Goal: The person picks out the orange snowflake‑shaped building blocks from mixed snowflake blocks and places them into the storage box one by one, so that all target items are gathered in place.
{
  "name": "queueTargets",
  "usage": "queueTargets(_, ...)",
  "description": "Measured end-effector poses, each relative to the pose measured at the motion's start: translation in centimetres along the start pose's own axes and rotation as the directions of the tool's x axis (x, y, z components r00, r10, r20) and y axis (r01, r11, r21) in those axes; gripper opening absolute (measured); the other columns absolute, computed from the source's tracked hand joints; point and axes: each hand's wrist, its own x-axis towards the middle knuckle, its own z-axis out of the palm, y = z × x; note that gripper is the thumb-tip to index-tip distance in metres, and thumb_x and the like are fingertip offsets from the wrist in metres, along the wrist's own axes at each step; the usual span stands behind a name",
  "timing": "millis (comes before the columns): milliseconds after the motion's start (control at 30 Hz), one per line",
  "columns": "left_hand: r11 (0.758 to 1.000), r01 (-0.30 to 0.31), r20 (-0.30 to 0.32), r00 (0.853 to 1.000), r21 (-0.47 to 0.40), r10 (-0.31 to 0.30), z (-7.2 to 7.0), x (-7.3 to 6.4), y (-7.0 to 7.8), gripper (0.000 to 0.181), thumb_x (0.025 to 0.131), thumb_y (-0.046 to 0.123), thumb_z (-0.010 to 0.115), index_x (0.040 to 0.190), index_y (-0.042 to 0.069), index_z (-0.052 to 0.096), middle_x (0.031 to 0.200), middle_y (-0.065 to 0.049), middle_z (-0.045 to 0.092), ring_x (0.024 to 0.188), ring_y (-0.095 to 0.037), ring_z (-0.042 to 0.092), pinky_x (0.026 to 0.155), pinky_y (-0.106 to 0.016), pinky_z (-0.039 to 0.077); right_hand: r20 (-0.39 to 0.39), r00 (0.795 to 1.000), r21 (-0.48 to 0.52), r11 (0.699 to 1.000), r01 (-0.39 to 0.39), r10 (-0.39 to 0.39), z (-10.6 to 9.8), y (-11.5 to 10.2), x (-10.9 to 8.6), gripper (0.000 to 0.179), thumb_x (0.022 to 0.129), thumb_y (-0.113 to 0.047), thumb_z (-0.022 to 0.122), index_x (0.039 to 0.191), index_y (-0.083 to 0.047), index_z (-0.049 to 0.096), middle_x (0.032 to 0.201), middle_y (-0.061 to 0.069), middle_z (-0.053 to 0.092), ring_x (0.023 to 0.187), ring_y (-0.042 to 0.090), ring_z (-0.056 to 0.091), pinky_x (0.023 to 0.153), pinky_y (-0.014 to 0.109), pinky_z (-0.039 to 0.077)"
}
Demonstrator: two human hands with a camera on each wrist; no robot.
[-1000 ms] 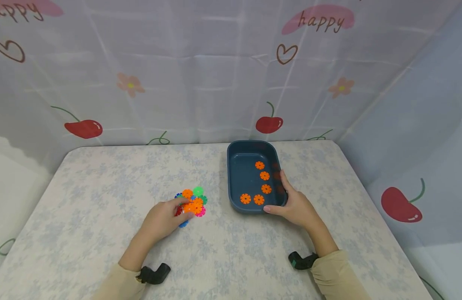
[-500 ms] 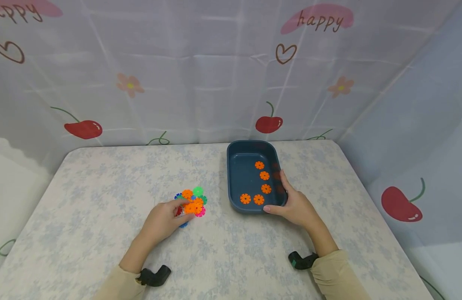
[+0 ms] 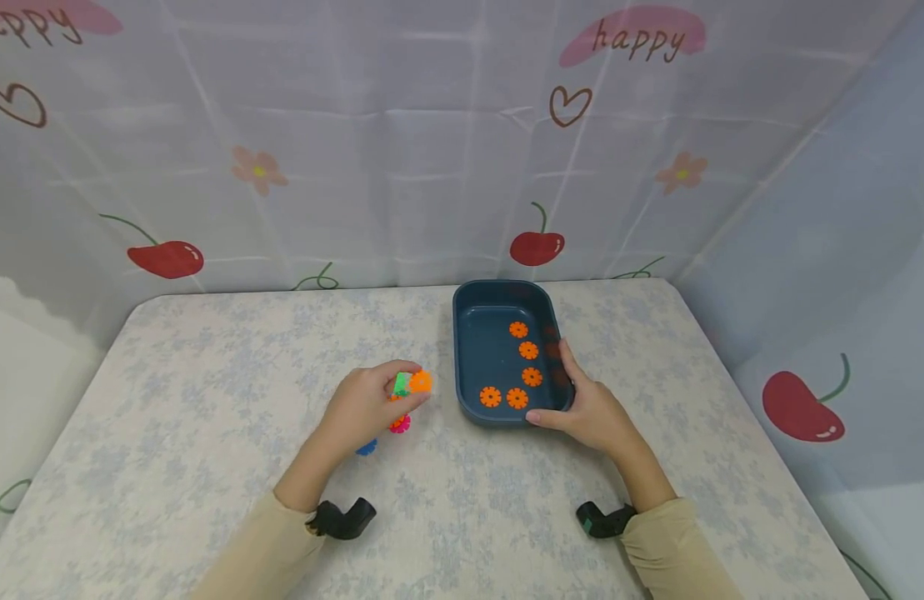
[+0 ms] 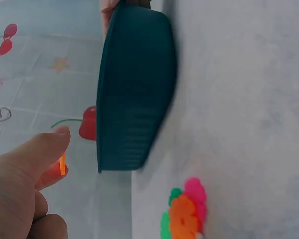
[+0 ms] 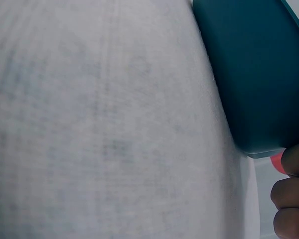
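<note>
Between thumb and fingertips my left hand [image 3: 367, 404] pinches an orange snowflake disc [image 3: 420, 382], held above the table just left of the bin. The left wrist view shows that disc [image 4: 63, 165] edge-on in the pinch. Below the hand lies a pile of coloured snowflake discs [image 4: 184, 216], pink, orange and green; the hand covers most of it in the head view. My right hand [image 3: 592, 412] grips the near right corner of a dark blue plastic bin [image 3: 463, 358], thumb on the near rim and fingers along the right side. Several orange discs [image 3: 528, 351] lie flat in the bin.
A blue disc [image 3: 367, 448] lies at the near side of the pile. The table [image 3: 207, 375] has a pale floral cover. Behind it hangs a printed curtain [image 3: 402, 167], and another hangs along the right side.
My left hand has lifted an orange disc from the pile and moved right and slightly away, towards the bin. My right hand and the bin have stayed in place.
</note>
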Motion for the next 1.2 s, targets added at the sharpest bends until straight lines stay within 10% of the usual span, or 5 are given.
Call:
queueTargets(433, 0.984, -0.13, 0.142, 0.983, 0.119, 0.112, 2.0, 6.2, 5.4, 0.042, 0.089, 0.044, 0.072, 0.123, 0.02, 0.068, 0.056, 0.005, 0.043, 0.05, -0.012, 0.038, 0.05, -0.025, 0.029, -0.014, 0.999, -0.01, 0.999, 0.033, -0.033, 0.0, 0.0, 0.0, 0.126, 0.071, -0.07, 0.076, 0.16, -0.027, -0.002, 0.159, 0.015, 0.035, 0.132, 0.037, 0.052, 0.098, 0.056, 0.049)
queueTargets(700, 0.952, -0.189, 0.268, 0.956, 0.242, 0.121, 4.3, 9.2, 7.0, 0.04, 0.089, 0.044, 0.072, 0.121, 0.019, 0.07, 0.11, 0.002, 0.074, 0.086, -0.014, 0.066, 0.076, -0.031, 0.053, -0.013, 0.999, -0.007, 0.999, 0.033, -0.033, 0.0, 0.2, -0.1, 0.125, 0.072, -0.069, 0.076, 0.16, -0.027, -0.001, 0.154, 0.018, 0.043, 0.128, 0.036, 0.056, 0.095, 0.054, 0.05)
queueTargets(1200, 0.87, -0.298, 0.402, 0.907, 0.394, 0.128, 7.4, 11.3, 7.6, 0.034, 0.089, 0.041, 0.073, 0.115, 0.019, 0.074, 0.108, 0.003, 0.075, 0.093, -0.017, 0.067, 0.09, -0.036, 0.048, -0.008, 1.0, -0.002, 1.0, 0.018, -0.018, 0.0, 0.0, -0.1, 0.124, 0.072, -0.069, 0.076, 0.16, -0.03, -0.002, 0.151, 0.019, 0.046, 0.12, 0.035, 0.062, 0.096, 0.055, 0.05)
